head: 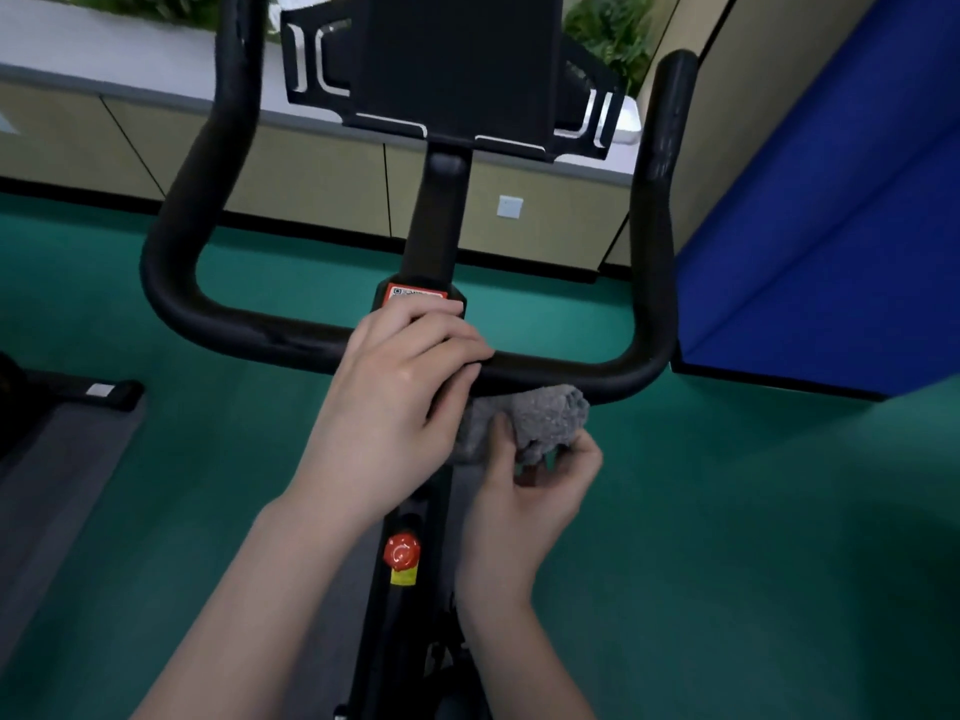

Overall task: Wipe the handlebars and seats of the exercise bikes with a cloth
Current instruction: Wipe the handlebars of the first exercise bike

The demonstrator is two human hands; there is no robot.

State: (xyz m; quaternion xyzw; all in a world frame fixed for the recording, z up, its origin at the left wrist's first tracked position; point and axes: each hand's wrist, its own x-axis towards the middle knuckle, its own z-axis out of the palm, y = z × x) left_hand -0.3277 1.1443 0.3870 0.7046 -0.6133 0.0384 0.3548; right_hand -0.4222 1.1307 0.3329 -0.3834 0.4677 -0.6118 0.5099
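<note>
A black U-shaped handlebar (218,314) of an exercise bike fills the middle of the view, with a black tablet holder (457,65) above its stem. My left hand (400,397) wraps over the centre of the crossbar, fingers closed around it. My right hand (540,485) sits just below the bar, to the right of the stem, gripping a bunched grey cloth (540,415) that presses up against the underside of the bar. The seat is out of view.
A red knob (401,550) sits on the bike frame below my hands. A blue padded panel (831,226) stands at the right. Beige cabinets (311,174) line the far wall. Part of another machine (78,392) lies at the left on green floor.
</note>
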